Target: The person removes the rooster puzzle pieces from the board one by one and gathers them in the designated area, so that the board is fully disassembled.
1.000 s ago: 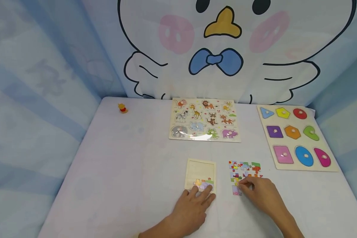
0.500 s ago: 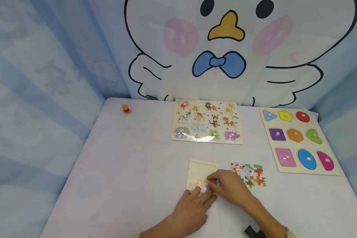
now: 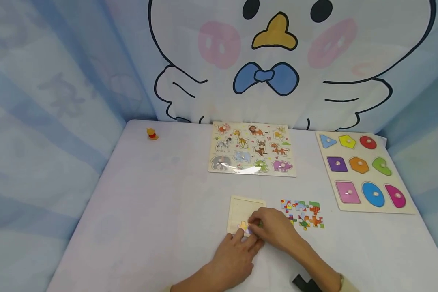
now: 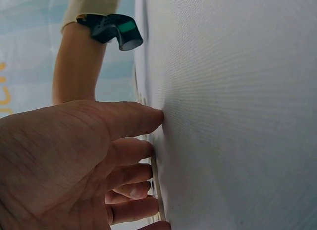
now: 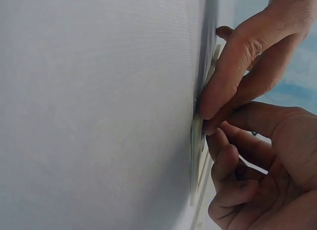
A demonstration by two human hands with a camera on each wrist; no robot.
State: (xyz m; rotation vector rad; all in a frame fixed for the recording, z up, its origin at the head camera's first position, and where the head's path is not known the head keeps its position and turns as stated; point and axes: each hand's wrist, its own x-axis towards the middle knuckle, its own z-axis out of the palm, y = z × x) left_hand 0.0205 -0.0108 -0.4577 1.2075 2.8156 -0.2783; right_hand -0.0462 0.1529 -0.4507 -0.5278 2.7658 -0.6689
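Observation:
A small wooden puzzle tray [image 3: 237, 207] lies on the table, with a few jigsaw pieces [image 3: 243, 225] along its near edge. My left hand [image 3: 231, 259] rests at that edge, fingers extended and touching the tray's rim. Over the tray's lower right, my right hand [image 3: 273, 229] pinches a jigsaw piece between thumb and forefinger; the fingers mostly hide the piece. In the right wrist view, the fingertips of the right hand [image 5: 277, 161] meet at the tray [image 5: 193, 193] beside the left hand's fingers. Loose jigsaw pieces [image 3: 315, 208] lie in rows to the right.
An animal puzzle board [image 3: 252, 150] stands behind the tray. At the right lies a shape puzzle board [image 3: 366, 178] with knobs. A small yellow and red figurine [image 3: 152, 134] sits at the far left corner. A black wrist device [image 3: 306, 284] is on the right forearm.
My right hand has moved left from the loose pieces to the tray, bringing a jigsaw piece, then slid slightly further left. The left hand has stayed at the tray's near edge.

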